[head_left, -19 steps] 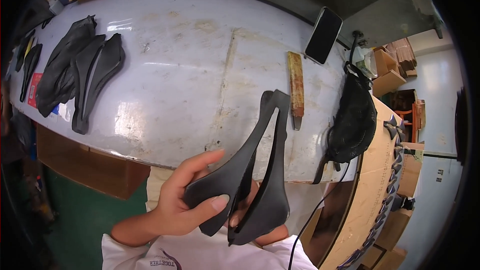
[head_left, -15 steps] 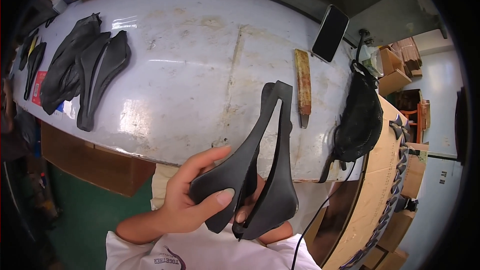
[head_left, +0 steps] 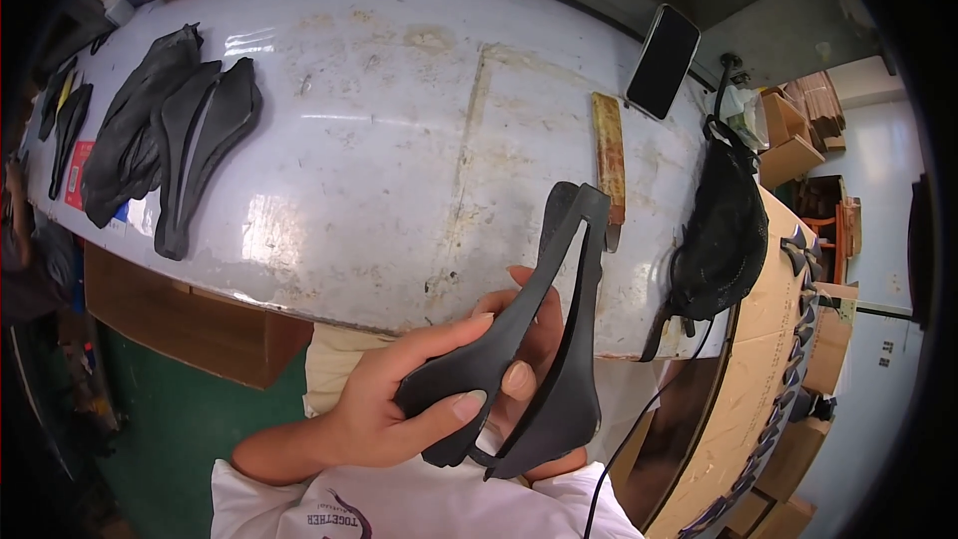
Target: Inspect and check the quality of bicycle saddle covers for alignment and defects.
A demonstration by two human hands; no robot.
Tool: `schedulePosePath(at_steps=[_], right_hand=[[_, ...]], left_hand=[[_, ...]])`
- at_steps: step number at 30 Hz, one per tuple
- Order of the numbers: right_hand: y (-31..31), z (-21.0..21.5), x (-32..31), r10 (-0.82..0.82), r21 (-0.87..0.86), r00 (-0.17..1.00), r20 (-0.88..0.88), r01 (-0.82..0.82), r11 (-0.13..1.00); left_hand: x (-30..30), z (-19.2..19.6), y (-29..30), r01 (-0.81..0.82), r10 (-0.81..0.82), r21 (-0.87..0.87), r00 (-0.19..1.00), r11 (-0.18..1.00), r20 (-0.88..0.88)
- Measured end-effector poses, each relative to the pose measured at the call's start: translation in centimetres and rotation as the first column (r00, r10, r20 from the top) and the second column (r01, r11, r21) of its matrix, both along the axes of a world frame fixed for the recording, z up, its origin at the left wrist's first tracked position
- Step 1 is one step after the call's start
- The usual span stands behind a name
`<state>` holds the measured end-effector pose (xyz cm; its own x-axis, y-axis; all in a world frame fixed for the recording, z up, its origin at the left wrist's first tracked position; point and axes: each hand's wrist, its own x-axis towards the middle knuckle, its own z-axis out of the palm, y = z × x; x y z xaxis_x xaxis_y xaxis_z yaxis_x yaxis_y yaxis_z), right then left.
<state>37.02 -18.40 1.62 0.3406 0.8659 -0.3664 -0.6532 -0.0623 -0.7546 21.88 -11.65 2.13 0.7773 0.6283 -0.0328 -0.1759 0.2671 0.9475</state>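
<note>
A black bicycle saddle (head_left: pixel 561 421) with a long slot down its middle is held over the table's front edge, its narrow nose tilted away to the right. My left hand (head_left: pixel 384 414) grips the left wing, thumb on top and fingers along the outer edge. Behind the saddle is my right hand (head_left: pixel 545 327), its fingertips showing beside the nose and its thumb coming up through the slot; the rest of it is hidden. Just past the nose lies a worn, flat-handled tool (head_left: pixel 607 155) with a short metal tip.
On the white table (head_left: pixel 369 190), another black saddle (head_left: pixel 232 110) lies beside crumpled black material (head_left: pixel 135 125) at the left. A phone (head_left: pixel 663 62) and a black mesh bag (head_left: pixel 720 225) are at the right. A cardboard box (head_left: pixel 190 324) stands below the table; a dark cable hangs at the right.
The saddle has shifted slightly right and toward me, its nose lower. My right hand has moved up behind it, so its thumb and fingers now show more.
</note>
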Motion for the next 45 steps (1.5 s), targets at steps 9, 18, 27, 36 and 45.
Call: schedulePosePath(at_steps=[9,18,27,36,45], right_hand=[[-3.8,-4.7,-4.1,0.52,0.495,0.376,-0.767,-0.168,0.852],[-3.1,-3.7,-3.5,0.489,0.425,0.495,-0.718,-0.243,0.872],[-3.3,-3.6,-4.4,0.228,0.203,0.925,-0.305,-0.171,0.964],[-3.5,-2.8,-1.1,-0.043,0.459,0.82,0.571,-0.276,0.844],[-3.0,-3.3,-3.4,-0.123,0.132,0.061,0.991,-0.672,0.729]], left_hand=[[2.0,0.1,1.1,-0.388,0.389,0.055,0.921,0.92,-0.007],[2.9,0.0,0.5,-0.601,0.599,0.008,0.797,0.799,0.075],[2.6,-0.5,0.1,-0.654,0.639,0.106,0.756,0.749,0.142],[2.3,0.0,1.4,-0.603,0.605,0.102,0.796,0.791,0.006],[1.2,0.4,1.0,-0.609,0.649,0.281,0.757,0.742,-0.071]])
